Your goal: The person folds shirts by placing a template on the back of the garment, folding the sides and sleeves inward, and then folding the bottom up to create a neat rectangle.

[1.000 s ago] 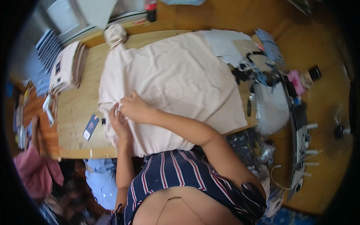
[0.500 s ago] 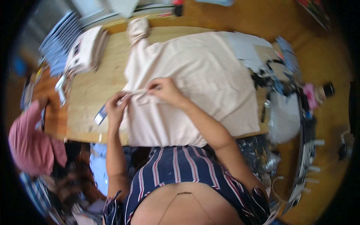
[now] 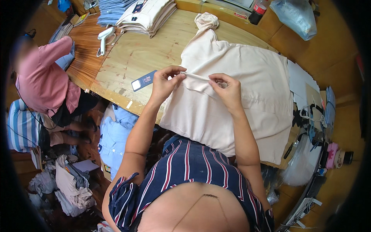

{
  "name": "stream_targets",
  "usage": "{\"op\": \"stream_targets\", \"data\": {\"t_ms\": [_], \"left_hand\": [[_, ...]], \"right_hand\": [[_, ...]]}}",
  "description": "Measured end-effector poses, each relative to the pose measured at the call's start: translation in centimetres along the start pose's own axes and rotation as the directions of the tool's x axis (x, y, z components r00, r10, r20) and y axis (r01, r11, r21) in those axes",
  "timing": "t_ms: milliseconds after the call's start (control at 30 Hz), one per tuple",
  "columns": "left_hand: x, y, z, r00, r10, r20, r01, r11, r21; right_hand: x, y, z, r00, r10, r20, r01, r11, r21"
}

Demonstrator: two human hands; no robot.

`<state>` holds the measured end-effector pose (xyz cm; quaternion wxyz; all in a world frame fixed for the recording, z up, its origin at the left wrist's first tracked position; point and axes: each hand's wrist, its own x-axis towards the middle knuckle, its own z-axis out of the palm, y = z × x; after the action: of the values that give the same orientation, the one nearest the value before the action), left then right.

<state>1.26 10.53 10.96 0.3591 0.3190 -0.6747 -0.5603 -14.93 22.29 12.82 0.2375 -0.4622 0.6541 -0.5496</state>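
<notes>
A pale cream shirt (image 3: 247, 81) lies spread over a wooden table (image 3: 135, 54), one sleeve bunched at the far end. My left hand (image 3: 164, 83) pinches a raised fold of the shirt near its left edge. My right hand (image 3: 228, 91) grips the same fold a little to the right. The strip of cloth is stretched between both hands, lifted slightly off the rest of the garment. A dark blue card tag (image 3: 143, 80) lies on the table just left of my left hand.
A stack of folded cream shirts (image 3: 148, 13) and folded blue shirts (image 3: 112, 9) sit at the far side. A white tool (image 3: 103, 36) lies on the table's left end. A person in pink (image 3: 46, 83) sits at left. Clutter and plastic bags (image 3: 305, 162) at right.
Both hands have lifted the shirt's edge and moved apart along it, holding a fold taut. The view has shifted, showing the seated person at left.
</notes>
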Motion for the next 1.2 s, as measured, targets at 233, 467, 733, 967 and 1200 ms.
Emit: {"op": "stream_targets", "data": {"t_ms": [233,467,733,967,1200], "left_hand": [[0.4,0.7,0.0,0.996,0.078,0.043,-0.084,0.987,0.136],[0.6,0.3,0.0,0.998,0.056,-0.032,-0.057,0.997,-0.049],[-0.1,1.7,1.0,0.994,0.106,-0.025,-0.101,0.984,0.148],[-0.8,3.2,3.0,0.938,0.328,0.113,-0.347,0.888,0.301],[-2.8,-0.6,3.3,0.926,-0.031,0.377,-0.120,0.921,0.372]], "right_hand": [[0.1,1.4,0.0,1.000,-0.029,-0.010,0.030,0.987,0.155],[-0.3,0.7,0.0,0.996,-0.064,-0.055,0.067,0.997,0.041],[-0.3,2.2,-0.2,0.997,-0.047,-0.066,0.053,0.995,0.089],[0.4,-1.1,1.3,0.956,-0.267,0.119,0.281,0.952,-0.119],[1.3,-2.1,-2.4,0.985,-0.153,-0.080,0.152,0.988,-0.015]]}}
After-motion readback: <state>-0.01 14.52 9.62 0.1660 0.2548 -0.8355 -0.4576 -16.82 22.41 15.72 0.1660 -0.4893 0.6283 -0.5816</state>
